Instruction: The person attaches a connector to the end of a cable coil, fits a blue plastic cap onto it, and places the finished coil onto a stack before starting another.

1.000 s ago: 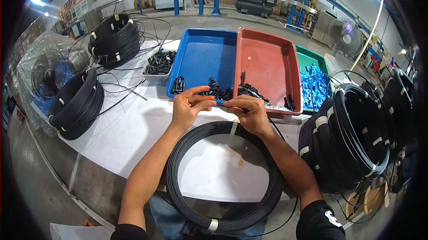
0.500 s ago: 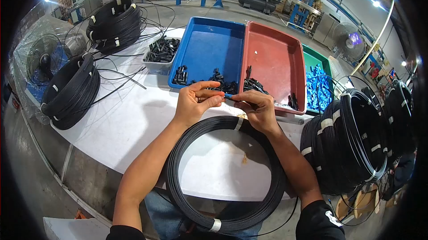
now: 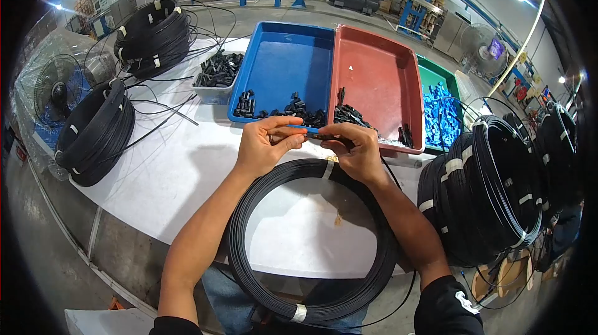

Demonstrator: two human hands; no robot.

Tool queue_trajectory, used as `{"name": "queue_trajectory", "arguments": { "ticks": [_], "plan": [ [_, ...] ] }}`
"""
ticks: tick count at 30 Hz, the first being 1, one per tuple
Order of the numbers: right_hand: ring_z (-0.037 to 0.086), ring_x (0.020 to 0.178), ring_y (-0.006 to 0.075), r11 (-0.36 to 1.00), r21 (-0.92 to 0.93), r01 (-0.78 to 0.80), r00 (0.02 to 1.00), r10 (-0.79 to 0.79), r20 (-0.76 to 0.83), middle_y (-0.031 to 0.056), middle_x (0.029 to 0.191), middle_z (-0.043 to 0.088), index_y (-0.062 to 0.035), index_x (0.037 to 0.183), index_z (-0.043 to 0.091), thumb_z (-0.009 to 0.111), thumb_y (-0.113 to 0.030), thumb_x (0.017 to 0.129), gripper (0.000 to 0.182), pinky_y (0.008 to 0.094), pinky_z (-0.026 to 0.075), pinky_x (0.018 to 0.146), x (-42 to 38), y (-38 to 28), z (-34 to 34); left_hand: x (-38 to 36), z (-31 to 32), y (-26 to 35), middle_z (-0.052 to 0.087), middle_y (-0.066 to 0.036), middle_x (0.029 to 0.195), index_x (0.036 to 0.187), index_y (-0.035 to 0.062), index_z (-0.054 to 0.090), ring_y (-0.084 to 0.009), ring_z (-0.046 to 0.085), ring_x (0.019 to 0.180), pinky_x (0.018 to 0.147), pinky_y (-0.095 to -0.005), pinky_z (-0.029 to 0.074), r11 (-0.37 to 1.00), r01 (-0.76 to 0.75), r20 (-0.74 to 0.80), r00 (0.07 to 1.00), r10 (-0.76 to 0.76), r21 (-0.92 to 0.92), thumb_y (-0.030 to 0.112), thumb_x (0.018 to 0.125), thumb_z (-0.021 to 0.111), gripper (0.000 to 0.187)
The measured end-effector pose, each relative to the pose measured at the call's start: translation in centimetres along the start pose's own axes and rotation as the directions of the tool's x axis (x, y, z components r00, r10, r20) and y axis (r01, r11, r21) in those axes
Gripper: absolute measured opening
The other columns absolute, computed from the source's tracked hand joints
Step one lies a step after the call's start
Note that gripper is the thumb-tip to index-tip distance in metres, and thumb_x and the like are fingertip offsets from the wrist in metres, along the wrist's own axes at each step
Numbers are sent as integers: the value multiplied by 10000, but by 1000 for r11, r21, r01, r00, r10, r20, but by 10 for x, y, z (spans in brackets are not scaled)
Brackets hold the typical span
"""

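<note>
My left hand (image 3: 265, 146) is closed in a pinch on one end of a small blue-and-black connector (image 3: 309, 129), above the far side of a black cable coil. From the other side my right hand (image 3: 356, 151) pinches the dark end of the same piece; its fingertips partly hide it. A thin black cable (image 3: 392, 174) runs beside the right hand. Below both hands, the black cable coil (image 3: 240, 229), bound with white tape, lies over the table's near edge and my lap, between my forearms.
Ahead stand a blue tray (image 3: 289, 48) and a red tray (image 3: 374, 80) with black parts, and a green tray (image 3: 430, 68) with blue parts. A clear tub (image 3: 215, 93) holds black pieces. Cable coils stand left (image 3: 93, 136) and right (image 3: 479, 192) on the white table (image 3: 168, 179).
The view has shifted slightly, so the trays appear a little further left. My right fingers have moved over the connector, and a length of black cable now shows beside that hand.
</note>
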State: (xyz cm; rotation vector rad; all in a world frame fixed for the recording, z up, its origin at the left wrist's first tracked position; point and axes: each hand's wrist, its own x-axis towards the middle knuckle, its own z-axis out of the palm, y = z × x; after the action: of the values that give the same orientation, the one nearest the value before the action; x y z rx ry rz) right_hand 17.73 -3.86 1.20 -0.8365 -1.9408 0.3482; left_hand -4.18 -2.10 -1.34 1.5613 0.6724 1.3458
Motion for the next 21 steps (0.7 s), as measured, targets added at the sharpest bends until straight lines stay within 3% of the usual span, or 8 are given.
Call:
{"name": "queue_trajectory", "arguments": {
  "ticks": [3,7,11,15,19,21],
  "plan": [
    [705,741,184,1000,-14,-16,999,15,-47,109,870,738,-6,938,743,736,98,785,185,295,559,654,1,-3,-1,0,-1,-1,738,-190,1012,1173,-44,656,-195,738,878,803,-298,618,996,-5,8,1000,4,86,12,871,741,319],
    [679,694,199,996,-89,30,999,-28,29,110,845,721,-33,942,748,750,77,770,204,308,529,613,0,-4,-4,0,0,5,742,-182,1004,1156,-43,667,-192,739,875,795,-297,618,997,-6,7,1000,6,82,6,867,742,303],
    [648,660,215,991,-98,90,994,-84,65,104,825,701,-53,952,752,747,62,771,214,322,503,585,-1,-7,-4,-1,0,7,753,-160,959,1122,-40,689,-180,745,852,769,-276,613,976,-79,26,997,75,204,-15,856,738,271],
    [645,670,226,993,-115,19,999,-15,35,101,822,697,-57,951,754,756,48,769,210,328,502,586,-1,-12,-4,-2,2,8,760,-146,920,1094,-37,705,-168,749,830,743,-254,608,977,-115,6,993,116,182,-32,847,737,249],
    [655,684,226,991,-125,43,997,-36,63,103,830,696,-46,981,740,769,42,759,241,328,509,598,-1,-16,-6,-1,3,7,759,-147,923,1102,-34,707,-175,750,825,752,-268,615,968,-108,29,994,104,226,-46,835,739,269],
    [666,699,225,991,-128,42,997,-33,73,105,843,699,-42,1005,731,772,43,758,265,324,519,611,-2,-15,-3,0,2,6,755,-160,938,1184,-26,675,-186,747,858,774,-275,615,963,-89,34,996,83,256,-65,822,741,370]
  ]
}}
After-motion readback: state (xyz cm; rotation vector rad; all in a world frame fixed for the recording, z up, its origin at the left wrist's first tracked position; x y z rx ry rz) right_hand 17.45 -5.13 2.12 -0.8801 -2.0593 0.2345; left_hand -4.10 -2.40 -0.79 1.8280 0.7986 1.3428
